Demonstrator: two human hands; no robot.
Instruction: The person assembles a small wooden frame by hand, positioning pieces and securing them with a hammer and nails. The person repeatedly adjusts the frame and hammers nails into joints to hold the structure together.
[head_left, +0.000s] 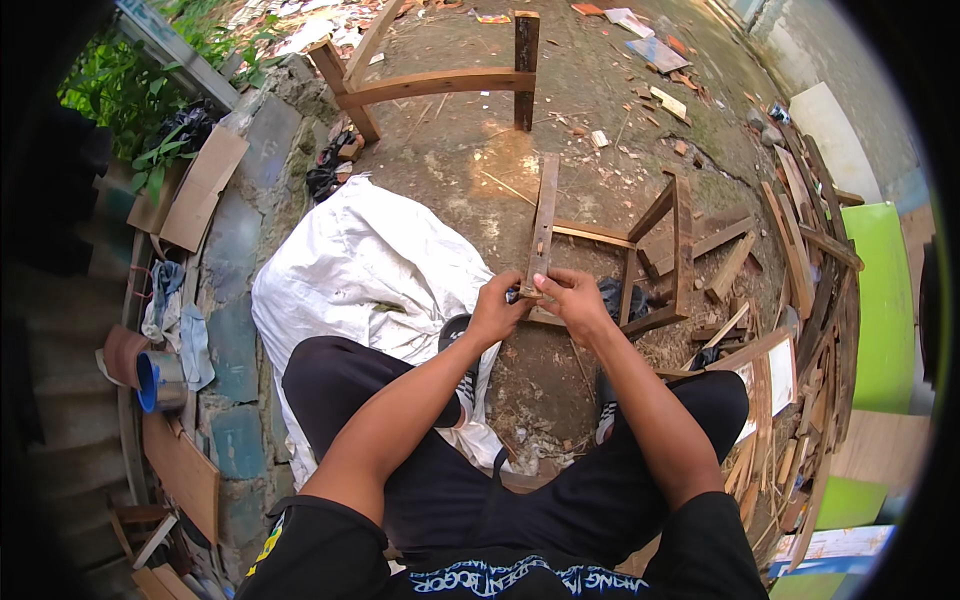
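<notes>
A brown wooden frame [585, 230] of joined bars lies on the ground in front of me. Its upright bar [542, 215] points away from me, with small holes along its face. My left hand [496, 309] is closed at the near end of this bar, its fingertips partly hidden. On the other side of the same end, my right hand [574, 301] grips with its thumb on top of the wood. The hands nearly touch. Whether a small piece sits between the fingertips cannot be made out.
A white sheet [365, 265] is spread at the left, by my shoe. Another wooden frame [440, 85] stands farther off. Scrap wood [815, 250] is piled at the right beside a green panel [885, 305]. A broken low wall [235, 340] runs along the left, with a blue-rimmed container [160, 380].
</notes>
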